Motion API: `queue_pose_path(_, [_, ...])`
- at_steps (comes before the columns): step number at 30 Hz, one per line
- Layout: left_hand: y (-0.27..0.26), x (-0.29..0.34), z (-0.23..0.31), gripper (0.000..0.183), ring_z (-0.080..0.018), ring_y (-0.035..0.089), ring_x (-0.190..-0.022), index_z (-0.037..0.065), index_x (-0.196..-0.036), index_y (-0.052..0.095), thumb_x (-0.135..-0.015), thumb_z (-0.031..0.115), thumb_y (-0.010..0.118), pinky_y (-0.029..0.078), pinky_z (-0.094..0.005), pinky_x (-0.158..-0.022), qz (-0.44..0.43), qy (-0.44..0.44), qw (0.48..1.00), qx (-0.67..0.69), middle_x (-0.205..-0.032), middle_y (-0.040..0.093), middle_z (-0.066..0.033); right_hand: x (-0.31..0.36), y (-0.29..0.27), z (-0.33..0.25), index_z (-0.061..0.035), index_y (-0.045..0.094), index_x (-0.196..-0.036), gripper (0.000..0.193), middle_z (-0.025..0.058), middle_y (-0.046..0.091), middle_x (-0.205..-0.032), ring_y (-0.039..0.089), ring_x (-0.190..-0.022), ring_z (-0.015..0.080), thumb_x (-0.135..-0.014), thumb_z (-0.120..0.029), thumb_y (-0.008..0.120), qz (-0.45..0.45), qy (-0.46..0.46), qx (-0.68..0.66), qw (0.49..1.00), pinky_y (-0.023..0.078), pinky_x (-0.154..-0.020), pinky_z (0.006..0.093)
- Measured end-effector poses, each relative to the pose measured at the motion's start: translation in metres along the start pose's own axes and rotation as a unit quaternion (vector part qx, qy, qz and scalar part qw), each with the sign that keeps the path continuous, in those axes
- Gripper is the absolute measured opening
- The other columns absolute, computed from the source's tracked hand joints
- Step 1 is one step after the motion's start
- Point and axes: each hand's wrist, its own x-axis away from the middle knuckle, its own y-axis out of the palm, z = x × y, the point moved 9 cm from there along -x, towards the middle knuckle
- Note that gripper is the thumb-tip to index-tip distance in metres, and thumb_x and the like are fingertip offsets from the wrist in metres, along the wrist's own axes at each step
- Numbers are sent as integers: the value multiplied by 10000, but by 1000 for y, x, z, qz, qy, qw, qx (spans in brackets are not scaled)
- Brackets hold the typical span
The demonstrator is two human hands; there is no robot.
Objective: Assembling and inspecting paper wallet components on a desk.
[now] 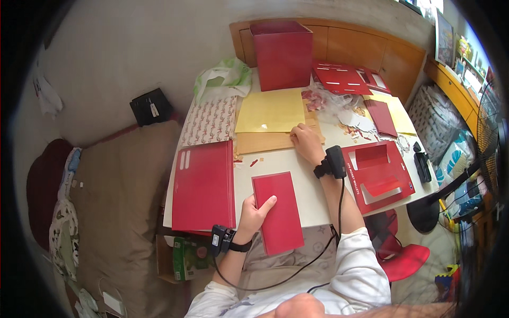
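My left hand (257, 213) is closed round the left edge of a slim red envelope (280, 217), with the thumb lying on its top face. The envelope is held at the table's near edge, slightly tilted. Farther off, my right hand (308, 144) rests with curled fingers at the lower edge of a yellow sheet (270, 112). Whether those fingertips pinch the sheet or something small is hidden. Beneath the yellow sheet lies a tan sheet (260, 143). A stack of large red card sheets (203, 185) lies to the left, and a red die-cut card with openings (377, 175) to the right.
A tall red box (282, 55) stands at the back beside a green-white plastic bag (222, 79). Clear plastic (336, 108) and small scraps (356, 132) lie right of centre. At the right are a black object (422, 163) and a fan (490, 116).
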Motion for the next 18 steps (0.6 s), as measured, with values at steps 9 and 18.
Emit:
queue_pose_path(9, [9,13,54,162,-87,588,-716,-36,-943,605,-863,103,580,476,-226,-629,49,61,997,-19,-829,644,-60,2,-3,10,-41,547,-779,65,118,571,-779,579,-783,294,-765,-82,595,3,48,38,998,476,-661,388])
queue_pose_path(18, [-19,-72,102,195,-110,589,-766,-26,-983,587,-871,133,581,472,-248,-684,123,266,952,-89,-864,646,-51,-8,-47,-56,-29,637,-853,97,-1,628,-739,532,-639,21,-828,-123,636,16,171,-554,815,396,-524,164])
